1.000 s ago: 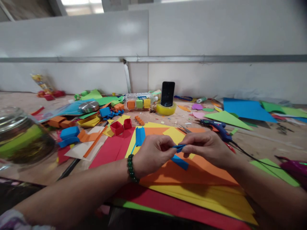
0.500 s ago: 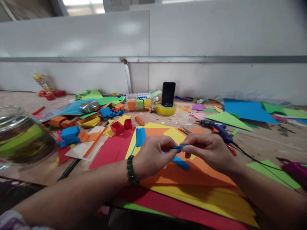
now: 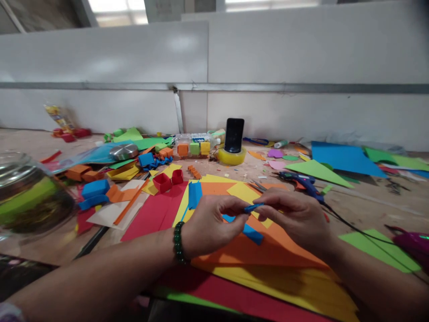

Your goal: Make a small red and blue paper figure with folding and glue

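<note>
The small blue paper piece [image 3: 254, 208] is pinched between the fingertips of both hands, above a stack topped by orange paper [image 3: 278, 248]. The left hand [image 3: 214, 228] grips its left end; the right hand [image 3: 298, 219] grips its right end. A blue paper strip [image 3: 253, 234] lies beneath them. Beyond the right hand are scissors [image 3: 258, 186] and a blue glue gun [image 3: 304, 182]; farther back on the desk [image 3: 335, 203], a smartphone [image 3: 234, 135] stands upright at a yellow tape roll [image 3: 231, 157].

Wht panels [image 3: 100, 53] behind brn bench [image 3: 368, 212]; horiz. metal rail [image 3: 335, 88] runs across w/ short strut [image 3: 178, 109] below; bright windows [image 3: 117, 11] up top, glare [image 3: 182, 42] on L panel.
</note>
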A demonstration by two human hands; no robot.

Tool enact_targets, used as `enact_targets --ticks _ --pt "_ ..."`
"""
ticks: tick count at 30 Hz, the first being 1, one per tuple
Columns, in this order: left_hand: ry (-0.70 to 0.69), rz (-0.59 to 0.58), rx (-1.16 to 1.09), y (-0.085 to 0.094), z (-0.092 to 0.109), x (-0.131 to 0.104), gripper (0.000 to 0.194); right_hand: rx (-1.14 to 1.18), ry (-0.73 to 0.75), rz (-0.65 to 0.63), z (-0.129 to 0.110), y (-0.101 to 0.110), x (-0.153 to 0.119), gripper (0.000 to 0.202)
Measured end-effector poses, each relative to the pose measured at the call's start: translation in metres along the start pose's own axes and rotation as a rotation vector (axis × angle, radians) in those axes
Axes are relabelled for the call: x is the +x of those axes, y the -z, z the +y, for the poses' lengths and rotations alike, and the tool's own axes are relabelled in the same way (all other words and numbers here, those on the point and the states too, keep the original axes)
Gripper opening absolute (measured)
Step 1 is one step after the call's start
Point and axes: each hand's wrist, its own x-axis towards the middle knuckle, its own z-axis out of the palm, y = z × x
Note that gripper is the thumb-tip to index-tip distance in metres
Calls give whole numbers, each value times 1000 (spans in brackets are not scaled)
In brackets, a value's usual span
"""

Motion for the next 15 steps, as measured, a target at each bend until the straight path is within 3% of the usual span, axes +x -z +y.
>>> enact_targets --ticks 7,15 --pt "-34 69 1 0 -3 1 14 -132 204 102 1 -4 -2 14" --pt "-132 114 43 1 -8 2 10 -148 237 132 1 -4 -2 14"
